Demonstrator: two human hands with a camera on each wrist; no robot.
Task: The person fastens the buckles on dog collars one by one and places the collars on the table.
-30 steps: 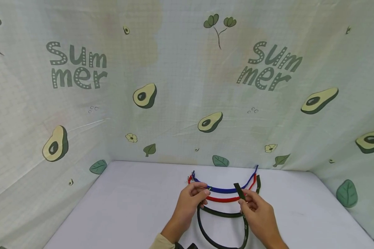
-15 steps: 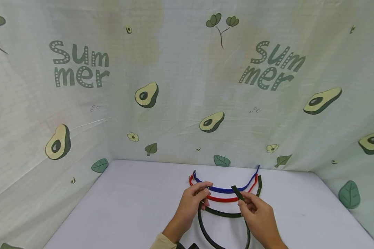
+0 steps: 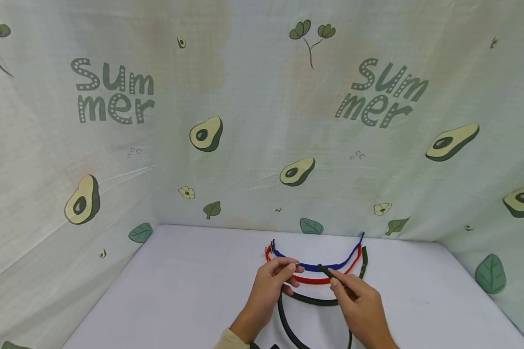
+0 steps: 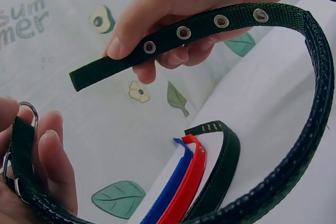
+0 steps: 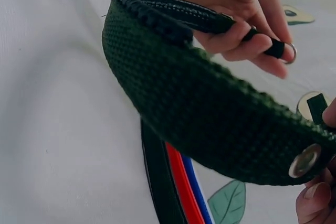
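A dark green dog collar [image 4: 320,87] hangs in a loop between both hands above the white table. My left hand [image 3: 268,286] pinches its buckle end, where a metal ring [image 4: 31,107] and part of the buckle [image 4: 20,190] show beside the fingers. My right hand [image 3: 361,303] pinches the eyelet strap near its free tip [image 4: 84,77], which points toward the left hand. Several metal eyelets [image 4: 221,21] run along this strap. A gap separates the strap tip from the buckle.
On the table [image 3: 179,286] lie a blue collar [image 3: 314,267], a red collar [image 3: 313,280] and another dark green collar [image 3: 314,301], curved side by side beyond the hands. A printed cloth [image 3: 244,87] stands behind the table and along its sides.
The right hand has tilted the strap's tip down and to the left, closer to the left hand. The left hand keeps its grip almost in place. The collars on the table stay put.
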